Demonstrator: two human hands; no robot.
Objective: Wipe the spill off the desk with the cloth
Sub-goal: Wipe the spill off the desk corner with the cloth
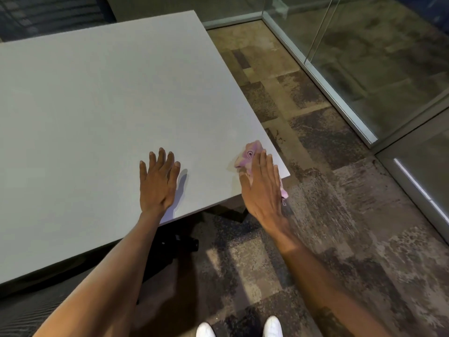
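- The right hand presses flat on the pink cloth at the near right corner of the surface.
- The left hand lies flat, fingers spread, holding nothing.
- No spill shows; wiping seems nearly done.

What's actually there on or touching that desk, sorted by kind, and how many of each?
Hands: 2, left hand flat on the desk, right hand pressing the cloth.
Cloths: 1, pink cloth at the desk's near right corner, partly overhanging the edge.
Total: 3
No spill is visible from here.
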